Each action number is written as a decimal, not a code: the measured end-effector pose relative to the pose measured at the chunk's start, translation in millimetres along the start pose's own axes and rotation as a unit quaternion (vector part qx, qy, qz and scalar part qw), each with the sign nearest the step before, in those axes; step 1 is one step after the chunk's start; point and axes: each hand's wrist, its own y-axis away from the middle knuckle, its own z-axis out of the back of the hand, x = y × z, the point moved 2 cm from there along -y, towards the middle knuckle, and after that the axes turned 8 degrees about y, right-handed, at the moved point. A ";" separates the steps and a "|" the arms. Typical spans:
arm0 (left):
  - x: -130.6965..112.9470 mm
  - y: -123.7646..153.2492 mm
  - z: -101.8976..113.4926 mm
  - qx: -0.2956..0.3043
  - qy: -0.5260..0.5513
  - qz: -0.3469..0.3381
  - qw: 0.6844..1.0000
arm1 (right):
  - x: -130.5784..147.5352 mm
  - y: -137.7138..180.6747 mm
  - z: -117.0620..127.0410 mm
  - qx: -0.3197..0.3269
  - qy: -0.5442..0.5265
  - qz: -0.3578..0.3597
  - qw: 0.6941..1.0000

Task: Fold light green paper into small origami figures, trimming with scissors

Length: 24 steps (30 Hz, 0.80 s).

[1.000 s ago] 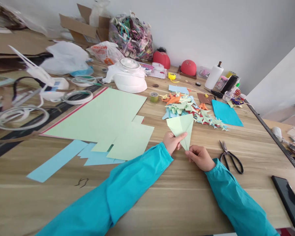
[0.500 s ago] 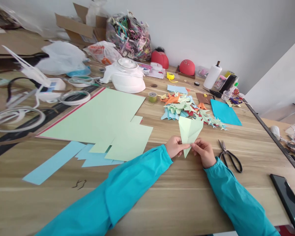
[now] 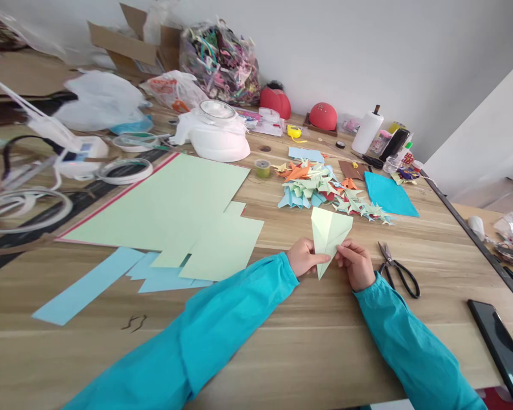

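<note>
A pale green folded paper [image 3: 330, 229], kite-shaped with its narrow point toward me, is held between both hands just above the wooden table. My left hand [image 3: 304, 258] pinches its left side, thumb lying across the front near the lower point. On the right edge, the thumb and fingertips of my right hand [image 3: 354, 262] are closed on the paper. Creases run down its face. Just beyond it lies a pile of folded paper shapes [image 3: 314, 185] in green, orange and blue. Black-handled scissors [image 3: 397, 270] rest to the right of my right hand.
Large green sheets [image 3: 166, 199] and blue paper strips [image 3: 89, 285] lie to the left. A phone [image 3: 498, 347] is at the right front. Farther back stand a thread spool [image 3: 262, 168], a teal cloth-like square [image 3: 391, 193], a white bag-wrapped bowl shape [image 3: 218, 139] and a white bottle [image 3: 367, 132].
My left thumb has moved across the paper's front, and my right fingers have shifted slightly up its right edge. The view has moved slightly.
</note>
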 end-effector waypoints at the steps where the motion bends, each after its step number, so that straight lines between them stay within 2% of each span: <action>1: -0.3 0.2 -0.2 0.001 -0.006 0.008 1.000 | 0.7 -0.7 0.6 -0.008 -0.016 -0.005 1.000; 7: -4.4 2.4 -1.6 0.012 -0.009 0.017 1.000 | 2.9 -6.9 6.6 -0.039 -0.110 -0.017 0.993; 12: -4.0 2.4 -0.1 0.006 -0.011 0.022 1.000 | 1.6 -11.0 12.0 -0.057 -0.144 -0.016 0.988; 16: 0.1 0.8 1.1 0.002 0.002 0.015 1.000 | 3.5 -11.2 11.6 -0.044 -0.161 -0.013 0.986; 18: 2.3 -0.1 1.0 -0.001 0.011 0.006 1.000 | 4.8 -8.7 8.4 -0.016 -0.124 0.005 0.992; 21: 3.9 -1.6 0.4 -0.006 0.042 -0.029 0.999 | 5.0 -2.2 0.5 0.040 -0.008 0.036 0.999; 24: 3.7 -2.6 0.3 -0.023 0.074 -0.074 0.994 | 3.5 4.4 -8.4 0.107 0.134 0.061 0.983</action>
